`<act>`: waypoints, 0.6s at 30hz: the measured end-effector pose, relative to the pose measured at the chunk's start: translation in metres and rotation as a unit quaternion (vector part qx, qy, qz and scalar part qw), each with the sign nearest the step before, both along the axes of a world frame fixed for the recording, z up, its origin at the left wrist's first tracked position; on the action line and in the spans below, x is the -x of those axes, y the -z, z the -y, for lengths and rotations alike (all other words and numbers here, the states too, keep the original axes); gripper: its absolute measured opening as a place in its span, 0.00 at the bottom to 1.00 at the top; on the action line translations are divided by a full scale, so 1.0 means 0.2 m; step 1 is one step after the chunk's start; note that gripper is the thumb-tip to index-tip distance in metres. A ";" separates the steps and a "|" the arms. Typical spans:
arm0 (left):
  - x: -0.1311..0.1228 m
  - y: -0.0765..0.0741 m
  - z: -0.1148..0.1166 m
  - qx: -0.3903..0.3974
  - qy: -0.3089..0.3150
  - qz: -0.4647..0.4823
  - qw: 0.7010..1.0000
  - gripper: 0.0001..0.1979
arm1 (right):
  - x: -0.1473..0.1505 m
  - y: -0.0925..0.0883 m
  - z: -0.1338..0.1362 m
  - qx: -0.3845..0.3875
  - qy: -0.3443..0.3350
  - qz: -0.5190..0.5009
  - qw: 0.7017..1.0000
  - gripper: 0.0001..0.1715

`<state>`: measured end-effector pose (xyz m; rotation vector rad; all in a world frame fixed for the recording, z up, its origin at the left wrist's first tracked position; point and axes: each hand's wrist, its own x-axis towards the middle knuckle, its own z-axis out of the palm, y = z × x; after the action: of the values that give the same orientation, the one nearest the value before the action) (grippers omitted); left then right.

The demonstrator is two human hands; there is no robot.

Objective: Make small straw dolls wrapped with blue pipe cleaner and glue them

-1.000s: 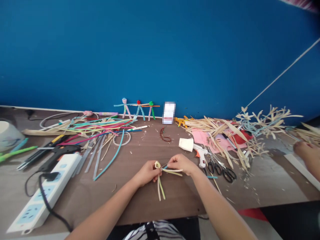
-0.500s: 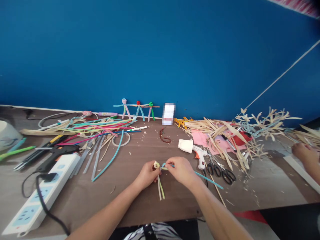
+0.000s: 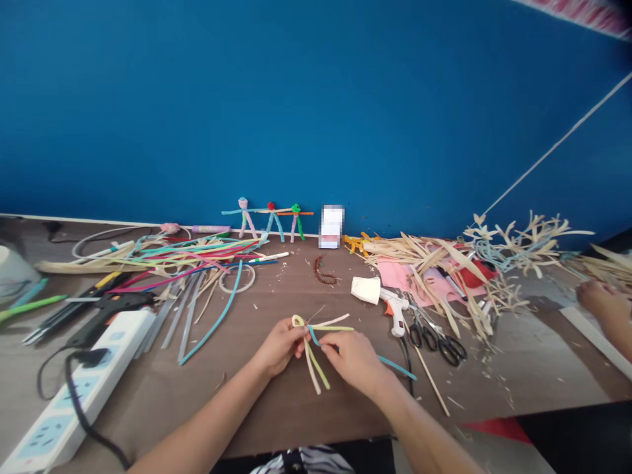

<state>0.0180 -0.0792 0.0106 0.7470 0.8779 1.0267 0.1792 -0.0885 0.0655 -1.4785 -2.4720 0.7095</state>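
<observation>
My left hand [image 3: 279,345] pinches a looped bundle of pale yellow strips [image 3: 311,352] at its top bend. Its loose ends hang down and stretch to the right. A thin teal strip [image 3: 312,336] runs from that loop, passes under my right hand [image 3: 350,359], and comes out toward the lower right. My right hand holds the teal strip close to the bundle. Where the teal strip crosses the pale strips is partly hidden by my fingers. At the right edge, a co-worker's hand [image 3: 600,301] rests near a heap of dried strips.
A white glue gun [image 3: 395,313], a paper cup [image 3: 366,289] and black scissors [image 3: 437,345] lie to my right. Coloured strips [image 3: 187,253], glue sticks [image 3: 182,309] and a power strip [image 3: 83,388] lie left. Pipe-cleaner figures [image 3: 269,220] stand by the blue wall.
The pale bundle has turned and shifted left, with its strips spread wider. The teal strip now shows at the loop, and my hands sit slightly farther apart.
</observation>
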 end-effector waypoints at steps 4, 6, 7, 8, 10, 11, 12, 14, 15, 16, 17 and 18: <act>0.04 -0.01 0.01 0.041 0.044 0.083 0.995 0.08 | -0.02 0.12 -0.09 0.158 0.043 -0.137 0.977 0.14; 0.05 -0.01 0.01 0.046 0.076 0.107 0.990 0.08 | -0.02 0.17 -0.13 0.255 0.069 -0.205 0.943 0.14; 0.05 -0.01 0.02 0.044 0.092 0.112 0.989 0.08 | -0.02 0.19 -0.15 0.283 0.085 -0.232 0.927 0.14; 0.05 -0.01 0.02 0.042 0.103 0.112 0.987 0.08 | -0.02 0.20 -0.16 0.300 0.100 -0.252 0.914 0.14; 0.05 -0.01 0.02 0.039 0.106 0.109 0.988 0.08 | -0.03 0.21 -0.19 0.312 0.114 -0.279 0.901 0.14; 0.05 -0.01 0.02 0.040 0.101 0.105 0.989 0.08 | -0.04 0.20 -0.19 0.307 0.110 -0.291 0.899 0.14; 0.04 -0.01 0.02 0.042 0.092 0.101 0.990 0.09 | -0.05 0.19 -0.20 0.291 0.100 -0.302 0.903 0.14; 0.03 -0.01 0.02 0.050 0.070 0.093 0.992 0.09 | -0.07 0.14 -0.20 0.223 0.069 -0.320 0.918 0.15; 0.03 -0.01 0.02 0.056 0.058 0.091 0.993 0.09 | -0.09 0.12 -0.20 0.181 0.053 -0.325 0.927 0.16; 0.03 -0.01 0.02 0.060 0.047 0.090 0.993 0.10 | -0.10 0.09 -0.20 0.147 0.035 -0.326 0.933 0.17; 0.02 -0.01 0.02 0.062 0.037 0.091 0.993 0.10 | -0.10 0.08 -0.19 0.128 0.014 -0.324 0.937 0.18; 0.02 -0.01 0.02 0.063 0.031 0.092 0.993 0.10 | -0.10 0.07 -0.19 0.129 -0.006 -0.323 0.938 0.19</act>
<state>0.0139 -0.0823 0.0118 0.5605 0.7474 0.9589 0.1997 -0.0515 0.0519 -1.0567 -1.9327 1.3134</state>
